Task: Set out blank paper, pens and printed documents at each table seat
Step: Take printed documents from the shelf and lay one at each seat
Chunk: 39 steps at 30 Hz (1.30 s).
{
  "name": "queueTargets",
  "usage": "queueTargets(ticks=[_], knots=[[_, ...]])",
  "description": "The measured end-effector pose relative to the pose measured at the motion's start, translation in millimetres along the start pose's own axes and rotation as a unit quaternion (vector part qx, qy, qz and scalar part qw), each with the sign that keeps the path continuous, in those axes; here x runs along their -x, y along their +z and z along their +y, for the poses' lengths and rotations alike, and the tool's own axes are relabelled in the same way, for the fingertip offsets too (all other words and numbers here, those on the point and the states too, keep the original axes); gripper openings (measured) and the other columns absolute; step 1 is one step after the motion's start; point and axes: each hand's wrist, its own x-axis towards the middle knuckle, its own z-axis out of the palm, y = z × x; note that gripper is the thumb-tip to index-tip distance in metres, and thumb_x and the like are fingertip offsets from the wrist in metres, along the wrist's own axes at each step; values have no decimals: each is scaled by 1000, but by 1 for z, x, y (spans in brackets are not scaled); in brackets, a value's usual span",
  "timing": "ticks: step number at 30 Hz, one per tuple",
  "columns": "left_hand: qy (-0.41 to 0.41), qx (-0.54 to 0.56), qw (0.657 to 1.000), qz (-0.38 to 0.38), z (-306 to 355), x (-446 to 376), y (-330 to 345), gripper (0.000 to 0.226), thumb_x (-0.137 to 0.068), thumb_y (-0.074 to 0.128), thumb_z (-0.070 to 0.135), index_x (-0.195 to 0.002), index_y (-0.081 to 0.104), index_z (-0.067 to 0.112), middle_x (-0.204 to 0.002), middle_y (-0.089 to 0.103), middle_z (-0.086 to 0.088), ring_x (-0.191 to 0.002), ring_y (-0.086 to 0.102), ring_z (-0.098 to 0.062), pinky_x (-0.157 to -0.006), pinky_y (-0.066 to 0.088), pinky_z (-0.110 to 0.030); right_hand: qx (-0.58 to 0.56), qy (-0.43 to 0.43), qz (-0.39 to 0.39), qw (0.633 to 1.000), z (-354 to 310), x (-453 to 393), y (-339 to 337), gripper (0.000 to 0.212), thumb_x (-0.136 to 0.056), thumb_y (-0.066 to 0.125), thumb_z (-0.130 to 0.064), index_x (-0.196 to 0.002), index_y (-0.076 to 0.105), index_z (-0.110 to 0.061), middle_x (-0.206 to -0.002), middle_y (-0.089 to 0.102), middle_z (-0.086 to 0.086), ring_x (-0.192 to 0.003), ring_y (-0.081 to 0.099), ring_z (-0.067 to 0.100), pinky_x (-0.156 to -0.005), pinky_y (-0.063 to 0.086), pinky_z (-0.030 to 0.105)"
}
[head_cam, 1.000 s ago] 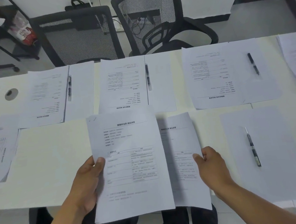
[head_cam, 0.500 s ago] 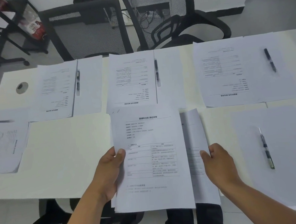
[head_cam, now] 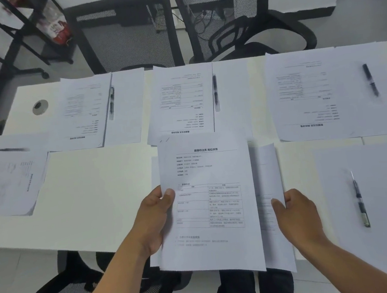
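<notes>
My left hand (head_cam: 152,217) grips a stack of printed documents (head_cam: 210,201) by its left edge, thumb on top, above the near table edge. My right hand (head_cam: 296,216) pinches the right edge of a second printed sheet (head_cam: 269,200) that sticks out from under the stack. On the far side of the table lie three sets, each a printed document with blank paper and a pen: left (head_cam: 112,102), middle (head_cam: 215,92), right (head_cam: 370,79). At near right a blank sheet (head_cam: 381,194) carries a pen (head_cam: 360,198).
The white table (head_cam: 93,193) has a cable hole (head_cam: 40,106) at far left. More papers (head_cam: 9,183) and a pen (head_cam: 13,149) lie at the left end. Two black mesh chairs (head_cam: 127,32) stand behind the table; another chair sits below me.
The two held sheets have slid closer together, the left stack now covering more of the right sheet. The view has shifted so the table contents sit further right.
</notes>
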Motion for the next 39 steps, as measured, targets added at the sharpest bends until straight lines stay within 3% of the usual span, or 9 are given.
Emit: queueTargets(ticks=[7, 10, 12, 15, 27, 32, 34, 37, 39], knots=[[2, 1, 1000, -7, 1, 0, 1, 28, -117, 51, 25, -131, 74, 20, -124, 82, -8, -116, 78, -33, -105, 59, -55, -1, 14, 3, 1000, -1, 4, -3, 32, -100, 65, -33, -82, 55, -9, -79, 60, 6, -73, 58, 25, -67, 53, 44], [7, 4, 1000, -12, 1, -1, 3, 28, -117, 50, 25, -132, 74, 19, -126, 81, -9, -117, 78, -33, -106, 58, -54, -9, 20, -4, 1000, -2, 8, -7, 23, -101, 65, -34, -105, 62, -12, -101, 63, 0, -95, 61, 24, -83, 54, 42], [10, 3, 1000, -13, 1, -2, 3, 28, -117, 50, 25, -132, 74, 19, -126, 81, -9, -118, 78, -34, -107, 58, -55, -8, 26, -6, 1000, -3, 9, -11, 33, -102, 66, -36, -125, 63, -13, -118, 64, 2, -111, 61, 26, -95, 53, 44], [12, 4, 1000, -14, 3, -1, 4, 28, -117, 51, 25, -132, 74, 19, -126, 81, -8, -118, 78, -33, -108, 57, -56, -14, 35, -9, 999, -5, 11, -17, 40, -102, 66, -36, -133, 62, -12, -126, 64, 5, -118, 59, 27, -100, 52, 46], [15, 7, 1000, -19, 5, 4, 8, 29, -117, 50, 24, -133, 73, 18, -127, 81, -8, -117, 78, -32, -107, 57, -55, -39, 43, -12, 998, -11, 19, -25, 36, -100, 66, -34, -130, 63, -13, -119, 62, -1, -113, 58, 23, -95, 49, 42], [17, 3, 1000, -26, 5, 8, 11, 29, -117, 49, 25, -134, 72, 18, -127, 81, -8, -117, 78, -32, -108, 57, -56, -166, 31, -57, 984, -28, 23, -30, 6, -106, 61, -25, -105, 67, -24, -103, 70, -9, -92, 66, 11, -71, 49, 28], [17, 2, 999, -27, 6, 10, 13, 29, -117, 50, 25, -134, 72, 17, -127, 81, -9, -117, 78, -33, -107, 58, -56, -206, 22, -102, 973, -40, 27, -34, 21, -109, 56, -25, -94, 69, -20, -91, 72, -6, -83, 67, 15, -70, 51, 28], [20, -2, 999, -35, 9, 16, 17, 28, -117, 50, 26, -132, 73, 18, -126, 81, -9, -115, 79, -33, -103, 59, -54, -272, 16, -160, 949, -58, 38, -42, 42, -114, 47, -31, -78, 59, -13, -69, 66, -8, -59, 58, 4, -67, 44, 24], [24, -5, 999, -38, 13, 19, 21, 28, -117, 49, 26, -131, 73, 19, -125, 82, -8, -113, 79, -33, -103, 59, -55, -303, 10, -185, 935, -65, 43, -46, 44, -115, 43, -38, -84, 67, -17, -75, 75, -16, -64, 68, 0, -71, 47, 26]])
